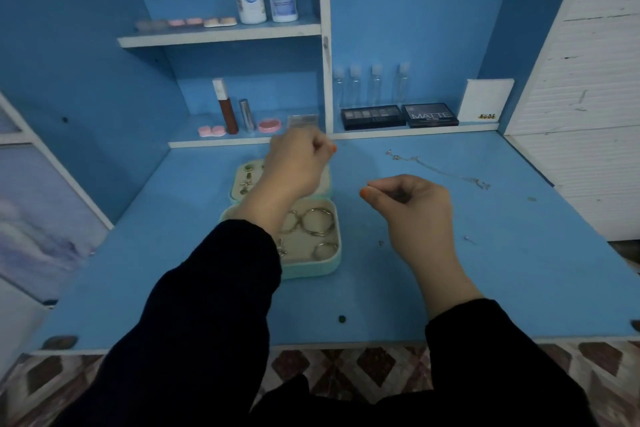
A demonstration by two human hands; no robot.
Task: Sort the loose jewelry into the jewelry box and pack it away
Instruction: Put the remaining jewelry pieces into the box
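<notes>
Your left hand (pixel 298 163) curls over the open jewelry box (pixel 313 267), your right hand (pixel 412 204) curls beside it; I cannot tell if they pinch anything.

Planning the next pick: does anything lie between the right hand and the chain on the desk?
Nothing visible does. Only desk surface separates the right hand from the chain, which lies just beyond it, toward the back right.

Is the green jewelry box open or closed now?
Open: the jewelry box shows its lid laid back and hoop rings lying inside.
</notes>
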